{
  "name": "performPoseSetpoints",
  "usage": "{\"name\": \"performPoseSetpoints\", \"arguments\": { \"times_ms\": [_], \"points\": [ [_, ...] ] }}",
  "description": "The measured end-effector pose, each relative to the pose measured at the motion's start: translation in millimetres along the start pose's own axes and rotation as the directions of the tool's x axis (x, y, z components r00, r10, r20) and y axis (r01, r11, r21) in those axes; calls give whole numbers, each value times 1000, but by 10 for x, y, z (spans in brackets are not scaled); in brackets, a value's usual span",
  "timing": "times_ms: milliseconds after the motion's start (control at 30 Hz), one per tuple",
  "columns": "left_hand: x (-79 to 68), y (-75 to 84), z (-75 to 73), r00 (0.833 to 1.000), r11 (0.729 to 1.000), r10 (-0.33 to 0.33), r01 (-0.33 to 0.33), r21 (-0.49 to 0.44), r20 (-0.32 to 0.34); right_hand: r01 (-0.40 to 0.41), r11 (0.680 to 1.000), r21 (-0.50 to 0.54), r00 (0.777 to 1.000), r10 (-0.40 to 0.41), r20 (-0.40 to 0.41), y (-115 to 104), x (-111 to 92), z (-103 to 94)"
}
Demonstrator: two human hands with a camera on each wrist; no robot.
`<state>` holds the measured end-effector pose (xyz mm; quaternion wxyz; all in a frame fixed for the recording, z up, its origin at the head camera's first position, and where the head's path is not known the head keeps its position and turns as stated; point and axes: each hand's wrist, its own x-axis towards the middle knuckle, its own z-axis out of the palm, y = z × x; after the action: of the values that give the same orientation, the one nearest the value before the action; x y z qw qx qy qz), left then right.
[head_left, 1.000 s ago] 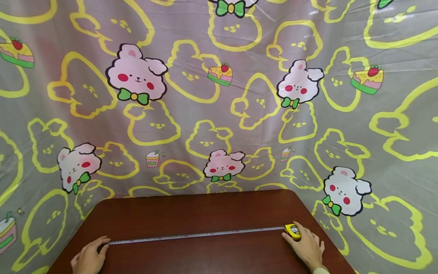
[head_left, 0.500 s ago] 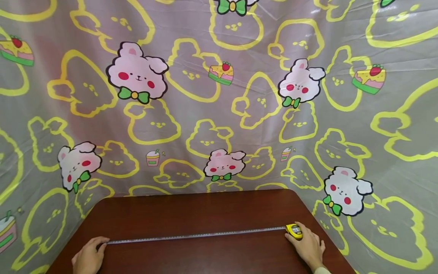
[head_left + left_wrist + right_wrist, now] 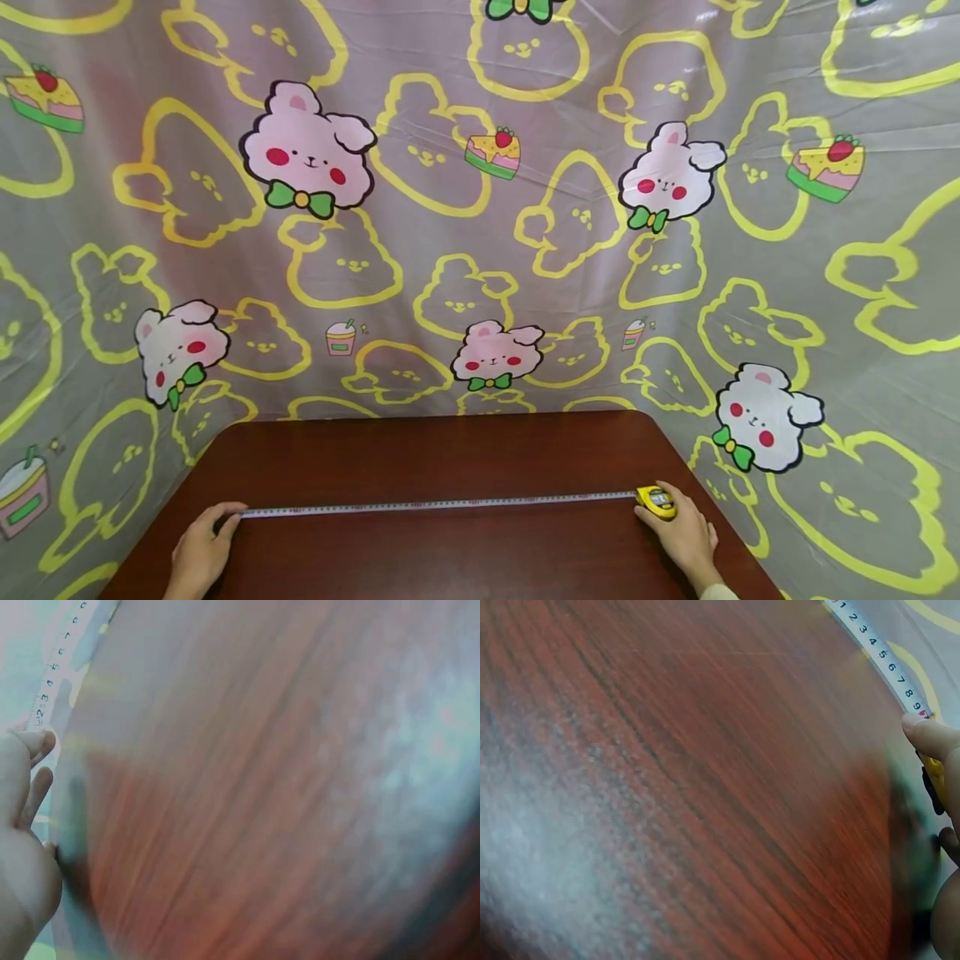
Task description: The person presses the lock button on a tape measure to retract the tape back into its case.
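A tape measure's white blade [image 3: 442, 504] runs nearly straight across the view, drawn out of its yellow case [image 3: 657, 502]. At the blade's left end, my left hand [image 3: 202, 546] pinches the tip between thumb and fingers. My right hand [image 3: 686, 537] grips the case at the other end, with the thumb on the near side. In the left wrist view the low numbers on the blade [image 3: 56, 664] rise from the fingertips. The right wrist view has the blade [image 3: 881, 656] leading to the right thumb, and the case [image 3: 936, 772] is mostly hidden behind the hand.
A dark red-brown wooden table [image 3: 450, 454] with rounded far corners lies under the hands. Around its back and sides hangs a grey curtain [image 3: 420, 242] printed with rabbits, cakes and cups. In both wrist views, the blade shows against this curtain.
The head view has shifted slightly. The blade's left end, with my left hand, sits a little higher in view. My right hand and the case appear slightly further right. Both holds stay the same.
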<state>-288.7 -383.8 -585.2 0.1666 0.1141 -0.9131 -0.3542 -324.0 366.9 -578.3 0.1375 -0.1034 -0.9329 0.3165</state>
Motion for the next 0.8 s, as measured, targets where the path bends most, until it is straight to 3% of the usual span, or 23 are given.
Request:
{"name": "performPoseSetpoints", "arguments": {
  "times_ms": [167, 467, 667, 800],
  "points": [
    [-9, 63, 15, 994, 996, 79, -83, -42, -78, -10, 999, 30, 1000, 10, -2, 8, 29, -41],
    [-22, 121, -6, 985, 988, 121, -132, -83, -126, -57, 987, 149, 998, 55, 15, -65, 66, -145],
    [-35, 188, -32, 976, 984, 111, -134, -116, -189, -94, 968, 234, 995, 87, 41, -123, 70, -205],
    [-36, 256, -96, 978, 982, 84, -114, -153, -190, -94, 944, 315, 995, 79, 59, -185, 85, -247]
  ]
}}
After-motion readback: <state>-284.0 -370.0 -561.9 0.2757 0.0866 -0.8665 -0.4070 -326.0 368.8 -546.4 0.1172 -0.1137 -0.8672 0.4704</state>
